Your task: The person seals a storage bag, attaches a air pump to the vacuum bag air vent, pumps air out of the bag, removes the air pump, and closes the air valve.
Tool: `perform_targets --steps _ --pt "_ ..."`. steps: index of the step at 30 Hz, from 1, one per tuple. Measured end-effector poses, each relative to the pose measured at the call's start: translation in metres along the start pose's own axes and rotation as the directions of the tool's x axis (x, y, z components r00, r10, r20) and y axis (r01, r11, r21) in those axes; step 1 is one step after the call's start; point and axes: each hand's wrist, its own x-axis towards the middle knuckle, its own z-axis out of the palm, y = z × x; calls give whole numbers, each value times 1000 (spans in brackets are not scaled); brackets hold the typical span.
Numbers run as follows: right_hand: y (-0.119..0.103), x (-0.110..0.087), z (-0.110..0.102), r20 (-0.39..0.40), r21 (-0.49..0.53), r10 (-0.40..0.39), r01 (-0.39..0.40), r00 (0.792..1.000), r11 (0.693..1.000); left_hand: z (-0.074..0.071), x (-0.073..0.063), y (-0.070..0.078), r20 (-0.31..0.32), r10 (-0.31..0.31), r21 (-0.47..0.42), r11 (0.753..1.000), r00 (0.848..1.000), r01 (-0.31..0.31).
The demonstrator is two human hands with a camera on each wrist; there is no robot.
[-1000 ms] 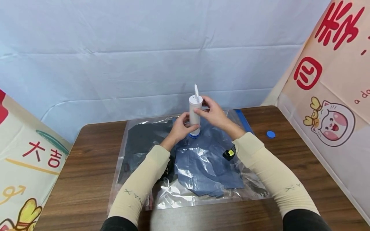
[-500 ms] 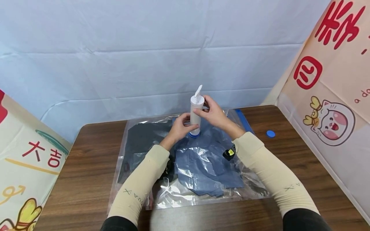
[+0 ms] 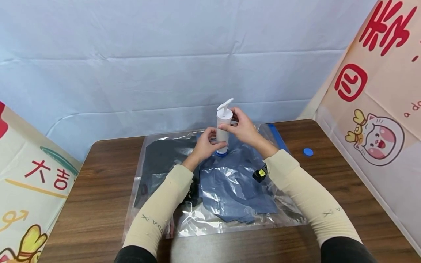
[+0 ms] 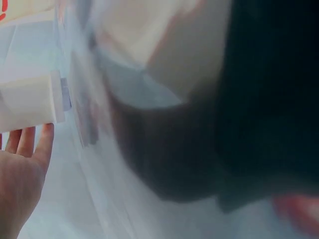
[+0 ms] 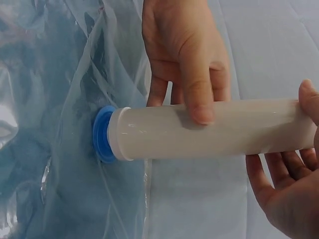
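Note:
In the head view a white hand pump (image 3: 222, 133) stands upright with its lower end on the blue valve (image 3: 221, 152) of a clear plastic storage bag (image 3: 197, 228). My left hand (image 3: 204, 144) grips the lower part of the barrel, fingers behind and thumb in front. Higher up, near the pump's top, my right hand (image 3: 242, 128) holds it from the right between thumb and fingers. The right wrist view shows the barrel meeting the blue valve (image 5: 103, 133), with both hands round it. Dark and blue folded cloths (image 3: 236, 190) lie inside the bag.
A round blue cap (image 3: 308, 152) lies on the wooden table (image 3: 75, 204), right of the bag. A blue zip strip (image 3: 279, 138) runs along the bag's right edge. White curtain (image 3: 158, 73) hangs behind; printed cloths (image 3: 371, 120) stand at both sides.
The pump's T-shaped handle has turned from nearly edge-on to pointing toward the upper right. Both hands keep their places on the barrel, with only slight movement.

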Motion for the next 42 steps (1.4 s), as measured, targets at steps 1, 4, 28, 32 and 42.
perform_targets --steps 1,4,28,32,42 --pt "0 0 0 -9 -15 2 -2 1000 1000 0 0 0 1 5 1 1000 1000 -5" --pt "-1 -1 -1 -39 -63 25 -27 999 998 0 1 0 13 35 34 999 999 -35" --pt "3 -2 -6 35 32 -27 26 999 999 1 0 -2 -11 -12 -2 1000 1000 12" --pt "2 -2 -7 47 64 -43 40 998 997 0 -1 -3 -19 3 10 1000 1000 -3" --pt "4 -2 -2 25 27 -30 29 999 999 2 0 -3 -28 -1 -4 1000 1000 1"
